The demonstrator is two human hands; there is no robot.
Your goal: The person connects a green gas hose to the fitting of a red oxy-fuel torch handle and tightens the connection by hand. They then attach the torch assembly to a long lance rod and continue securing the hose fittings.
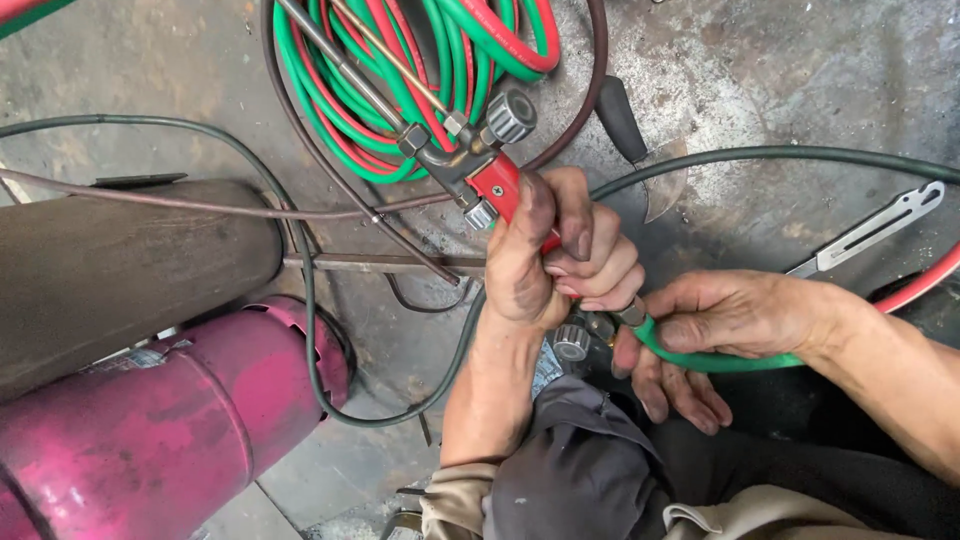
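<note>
My left hand (540, 250) is closed around the red handle of a gas cutting torch (497, 185). The torch's metal tubes run up and left, and a grey knurled knob (510, 115) sits at its head. My right hand (730, 315) pinches a green hose (720, 362) just behind its metal fitting (630, 313), which meets the rear end of the torch. Another round valve knob (572, 342) shows under my left hand. Both hands are grimy and nearly touch.
A coil of red and green hoses (400, 60) lies on the concrete floor at the top. A pink gas cylinder (150, 420) and a dark cylinder (120, 270) lie at left. A black-handled blade (640, 150), a flat metal tool (870, 230) and a dark hose (780, 155) lie at right.
</note>
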